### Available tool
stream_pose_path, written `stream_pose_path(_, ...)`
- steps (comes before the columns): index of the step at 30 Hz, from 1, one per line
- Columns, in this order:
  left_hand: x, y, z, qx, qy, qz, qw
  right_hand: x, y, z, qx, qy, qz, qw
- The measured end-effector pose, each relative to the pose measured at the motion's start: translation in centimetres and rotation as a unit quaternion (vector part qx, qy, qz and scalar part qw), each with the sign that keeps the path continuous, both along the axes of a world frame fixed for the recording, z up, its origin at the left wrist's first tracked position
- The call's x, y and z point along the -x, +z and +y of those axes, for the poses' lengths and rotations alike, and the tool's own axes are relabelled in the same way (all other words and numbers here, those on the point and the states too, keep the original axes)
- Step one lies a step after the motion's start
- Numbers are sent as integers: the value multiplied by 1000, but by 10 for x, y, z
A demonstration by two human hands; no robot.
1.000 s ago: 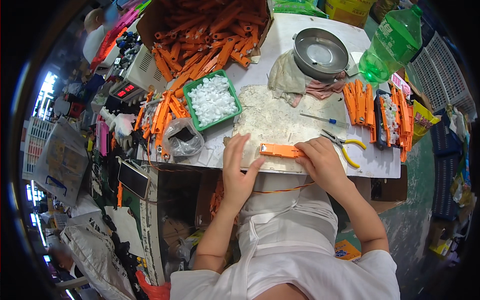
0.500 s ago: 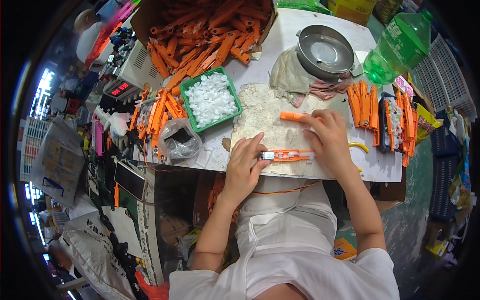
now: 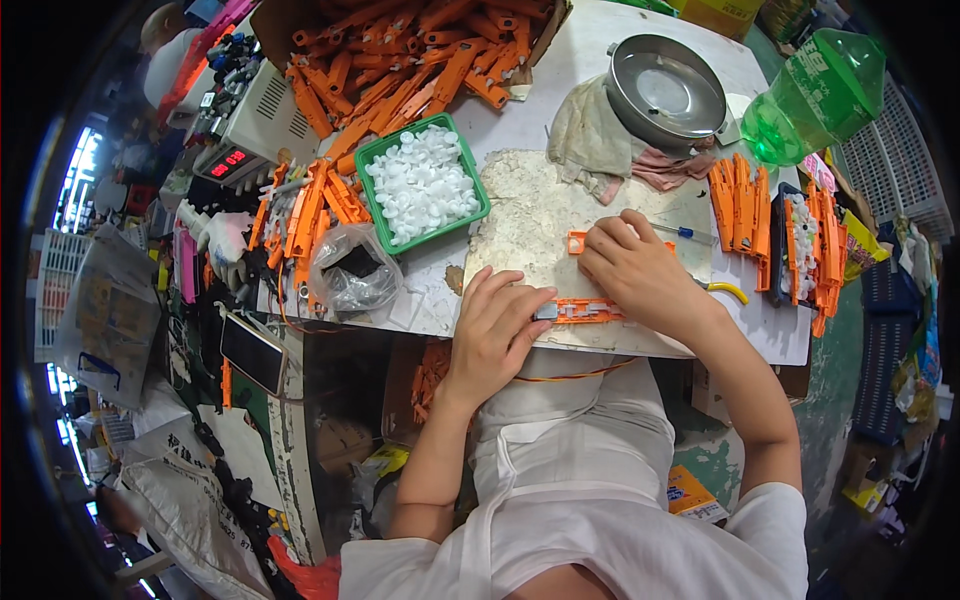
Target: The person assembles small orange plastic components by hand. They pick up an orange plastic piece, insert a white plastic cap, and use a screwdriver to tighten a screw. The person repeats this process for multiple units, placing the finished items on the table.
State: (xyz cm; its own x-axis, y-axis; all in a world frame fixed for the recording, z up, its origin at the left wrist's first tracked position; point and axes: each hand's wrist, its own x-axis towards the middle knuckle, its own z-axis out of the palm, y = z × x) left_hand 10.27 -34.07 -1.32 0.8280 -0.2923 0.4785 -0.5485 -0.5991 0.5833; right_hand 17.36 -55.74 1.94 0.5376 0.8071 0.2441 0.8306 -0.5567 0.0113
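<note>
My left hand [image 3: 497, 330] is at the near edge of a worn, pale work board [image 3: 515, 220]. Its thumb and fingertips close on the left end of an open orange plastic casing [image 3: 590, 311], by a small silver part [image 3: 546, 312]. White and pale parts sit inside the casing. My right hand [image 3: 640, 268] is bent above the casing's right end, fingers curled together. Beneath those fingers lies a second orange plastic piece [image 3: 577, 243], mostly covered by the hand. The right fingertips are hidden, so what they pinch cannot be made out.
A green basket [image 3: 484, 208] of small white caps stands left of the board. Behind it is a box of orange casings [image 3: 430, 60]. A metal bowl [image 3: 668, 90], cloth [image 3: 588, 130] and green bottle [image 3: 815, 95] stand far right. A blue-tipped screwdriver [image 3: 688, 233] and yellow handle [image 3: 728, 290] lie right.
My right hand has moved left and its fingers have curled over the second orange piece, uncovering the screwdriver. My left hand stays at the casing's left end. The whole view has shifted slightly.
</note>
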Motion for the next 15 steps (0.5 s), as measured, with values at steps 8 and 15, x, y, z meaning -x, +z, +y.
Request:
stream_pose_path(8,3,-1,-1,-66,-12,-27,997,19,21,-6,-224,-81,235,942)
stream_pose_path(15,3,-2,-1,-82,-27,-41,995,34,14,4,-297,-185,388,853)
